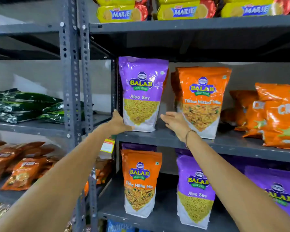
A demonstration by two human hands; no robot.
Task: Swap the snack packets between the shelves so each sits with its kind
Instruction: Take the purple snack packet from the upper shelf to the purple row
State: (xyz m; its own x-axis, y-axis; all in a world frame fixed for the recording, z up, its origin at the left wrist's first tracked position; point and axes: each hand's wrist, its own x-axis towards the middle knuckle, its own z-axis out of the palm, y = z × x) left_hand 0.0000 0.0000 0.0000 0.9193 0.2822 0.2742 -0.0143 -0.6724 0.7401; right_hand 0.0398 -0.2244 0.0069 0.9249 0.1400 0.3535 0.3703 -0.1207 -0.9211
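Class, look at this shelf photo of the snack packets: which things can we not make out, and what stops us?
All in the head view:
- Packets behind the front purple Aloo Sev packet: hidden by it.
- Orange packet's full name at right: cut off by the frame edge.
- Left hand fingers: tucked behind the purple packet, so the grip is unclear.
- Price tag text: too small and blurred.
- Blue packet at bottom: cut off by the lower edge.
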